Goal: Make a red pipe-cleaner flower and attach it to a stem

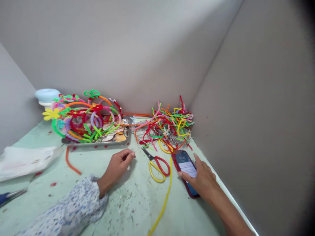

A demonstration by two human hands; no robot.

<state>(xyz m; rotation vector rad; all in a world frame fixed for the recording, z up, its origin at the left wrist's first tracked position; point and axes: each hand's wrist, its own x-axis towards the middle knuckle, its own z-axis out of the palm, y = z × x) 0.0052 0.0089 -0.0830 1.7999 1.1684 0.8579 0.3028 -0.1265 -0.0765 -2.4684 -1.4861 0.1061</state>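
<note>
So I'm counting one phone (188, 167), one pair of red-and-yellow scissors (153, 158), one metal tray (98, 143) and one long loose yellow strand (167, 196) on the bench (134, 206). The fuzzy loops (98, 107) piling up over the tray and the tangled heap of strands (169, 126) are overlapping way too much to count, tbh. The phone is sitting right in the right grip (205, 178), which is clasping it by the sides, thumb on its left edge; can't tell if it's touching the bench. The left grip (119, 165) is curling closed, can't tell if anything's tucked inside. The scissors are lying between both grips, the yellow strand is running between them and the phone, the tray is sitting beyond the left grip, and the heap is sprawling ahead of the right one.
</note>
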